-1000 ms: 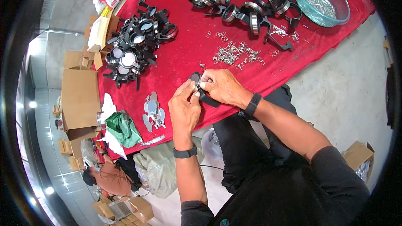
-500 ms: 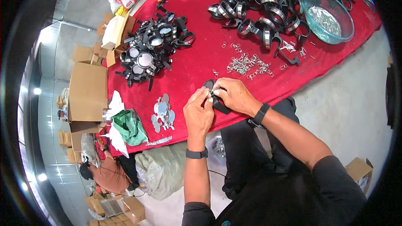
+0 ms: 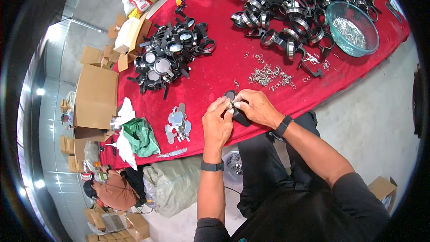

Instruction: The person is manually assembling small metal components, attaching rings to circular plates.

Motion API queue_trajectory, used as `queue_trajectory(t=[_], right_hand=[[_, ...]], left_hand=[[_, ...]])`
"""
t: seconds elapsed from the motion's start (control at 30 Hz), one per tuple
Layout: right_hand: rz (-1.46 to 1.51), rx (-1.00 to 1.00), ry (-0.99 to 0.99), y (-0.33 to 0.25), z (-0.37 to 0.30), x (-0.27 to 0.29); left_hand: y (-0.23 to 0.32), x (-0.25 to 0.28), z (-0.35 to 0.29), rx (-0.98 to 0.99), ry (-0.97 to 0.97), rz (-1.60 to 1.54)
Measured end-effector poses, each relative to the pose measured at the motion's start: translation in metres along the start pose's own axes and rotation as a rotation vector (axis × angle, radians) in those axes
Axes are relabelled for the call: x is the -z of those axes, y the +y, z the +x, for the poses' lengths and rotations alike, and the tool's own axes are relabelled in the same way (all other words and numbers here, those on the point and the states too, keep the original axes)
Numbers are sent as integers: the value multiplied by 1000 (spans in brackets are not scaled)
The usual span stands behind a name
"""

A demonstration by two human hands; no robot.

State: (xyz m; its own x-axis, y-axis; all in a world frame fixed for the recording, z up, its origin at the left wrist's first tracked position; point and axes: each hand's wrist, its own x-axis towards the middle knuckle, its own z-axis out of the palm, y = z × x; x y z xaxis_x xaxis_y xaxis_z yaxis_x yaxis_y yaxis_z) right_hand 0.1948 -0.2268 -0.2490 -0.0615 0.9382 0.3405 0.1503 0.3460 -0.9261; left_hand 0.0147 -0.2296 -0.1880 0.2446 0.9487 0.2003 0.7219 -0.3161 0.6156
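Near the table's front edge, both hands meet over a black handle piece (image 3: 242,118) with a round grey disc at its far end. My left hand (image 3: 217,121) pinches it from the left, near the disc. Fingers of my right hand (image 3: 258,108) are closed on it from the right, tips almost touching the left ones. Whatever small part lies between the fingertips is hidden. Just beyond the hands is a scatter of small bent metal clips (image 3: 268,76). Left of them lies a small heap of flat grey discs (image 3: 178,123) with tabs.
The red-covered table (image 3: 219,65) bears a pile of black handles with round lids (image 3: 156,62) at left and a heap of black handles with metal rings (image 3: 291,22) at right. A teal basket (image 3: 376,40) holds metal pins. Cardboard boxes (image 3: 96,94) and a person (image 3: 118,190) are at left.
The view has shifted slightly, so the table's things sit a little farther right. Both hands stay closed on the black handle piece, with only slight finger movement.
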Motion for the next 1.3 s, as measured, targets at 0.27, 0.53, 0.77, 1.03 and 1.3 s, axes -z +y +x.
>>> queue_trajectory(t=[0.27,0.53,0.77,1.03,1.3], right_hand=[[3,-60,35,-5,-1,1],[-26,-66,63,1,-2,-5],[-38,61,65,5,-4,-3],[-225,210,-14,-19,-18,2],[-328,292,-90,-21,-25,4]], left_hand=[[5,-4,1,59,34,-5],[6,-7,1,70,53,-25],[3,-11,-1,70,74,-57],[4,-10,-3,81,87,-86],[-7,-8,-2,90,81,-137]])
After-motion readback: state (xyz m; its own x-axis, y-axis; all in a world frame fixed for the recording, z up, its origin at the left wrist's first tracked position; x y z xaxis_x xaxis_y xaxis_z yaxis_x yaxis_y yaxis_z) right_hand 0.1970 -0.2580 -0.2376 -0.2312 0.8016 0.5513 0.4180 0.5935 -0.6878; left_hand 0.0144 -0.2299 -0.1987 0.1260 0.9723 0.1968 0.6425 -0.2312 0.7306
